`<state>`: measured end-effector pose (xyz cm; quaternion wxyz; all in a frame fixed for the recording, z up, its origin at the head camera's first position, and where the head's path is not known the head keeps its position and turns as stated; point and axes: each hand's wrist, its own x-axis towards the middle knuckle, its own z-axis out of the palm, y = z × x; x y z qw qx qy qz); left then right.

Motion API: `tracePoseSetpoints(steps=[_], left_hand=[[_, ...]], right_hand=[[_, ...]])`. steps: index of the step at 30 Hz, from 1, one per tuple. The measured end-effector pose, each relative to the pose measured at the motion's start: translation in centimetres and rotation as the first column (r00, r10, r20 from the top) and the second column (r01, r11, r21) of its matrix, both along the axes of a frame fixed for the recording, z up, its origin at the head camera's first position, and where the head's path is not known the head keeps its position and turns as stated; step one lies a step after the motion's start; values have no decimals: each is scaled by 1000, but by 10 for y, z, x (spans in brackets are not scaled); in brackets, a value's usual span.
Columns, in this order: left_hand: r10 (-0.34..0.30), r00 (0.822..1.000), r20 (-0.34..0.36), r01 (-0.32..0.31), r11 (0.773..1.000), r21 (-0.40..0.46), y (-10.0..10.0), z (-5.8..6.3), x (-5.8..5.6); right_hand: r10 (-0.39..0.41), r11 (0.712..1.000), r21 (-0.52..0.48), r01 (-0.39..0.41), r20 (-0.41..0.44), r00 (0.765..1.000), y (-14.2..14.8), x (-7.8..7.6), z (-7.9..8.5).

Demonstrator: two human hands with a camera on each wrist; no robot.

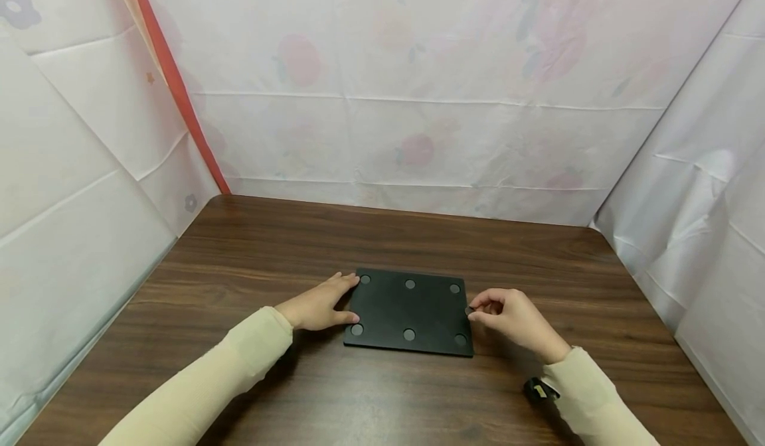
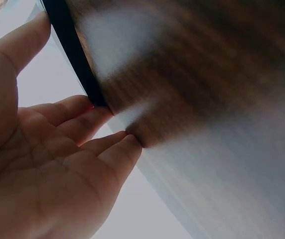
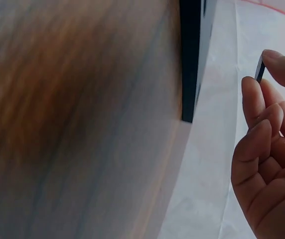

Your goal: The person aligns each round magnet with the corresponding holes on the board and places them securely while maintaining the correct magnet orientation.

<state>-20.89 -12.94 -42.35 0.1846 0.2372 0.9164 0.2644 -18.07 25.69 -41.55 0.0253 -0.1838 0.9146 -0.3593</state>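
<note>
A flat black rectangular board (image 1: 385, 310) lies on the table, with several round grey spots along its two long sides. The spot at the near right corner (image 1: 460, 340) looks darker than the others. My left hand (image 1: 318, 305) rests at the board's left edge, fingers stretched out, thumb and fingertips touching that edge. Just beyond the right edge, my right hand (image 1: 516, 316) pinches a small thin dark disc (image 3: 260, 68) between thumb and index finger. In the right wrist view the disc stands on edge, apart from the board, and the other fingers are curled.
Brown wood-grain table (image 1: 287, 227) underneath everything. White patterned sheets (image 1: 382, 68) hang behind and at both sides, with a red strip (image 1: 179, 87) at the back left. A black strapped device (image 1: 540, 389) sits at my right wrist.
</note>
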Motion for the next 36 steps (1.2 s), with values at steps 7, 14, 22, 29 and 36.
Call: tracePoseSetpoints(steps=[7,14,22,29,36], left_hand=[[-6,1000,-2,6,1000,10,-1,0,0],[-4,1000,-1,5,1000,2,0,-1,-1],[-2,1000,3,2,1000,0,0,-2,-1],[0,1000,1,0,1000,-4,0,-2,-1],[-9,1000,-12,9,1000,1,0,-1,-1]], right_hand=[[123,992,30,-125,52,991,-9,1,-3],[172,980,88,-181,98,980,-13,4,-3],[215,963,146,-228,99,972,-15,5,-3],[219,950,213,-229,67,973,-17,6,0],[219,944,240,-227,60,974,-18,7,2]])
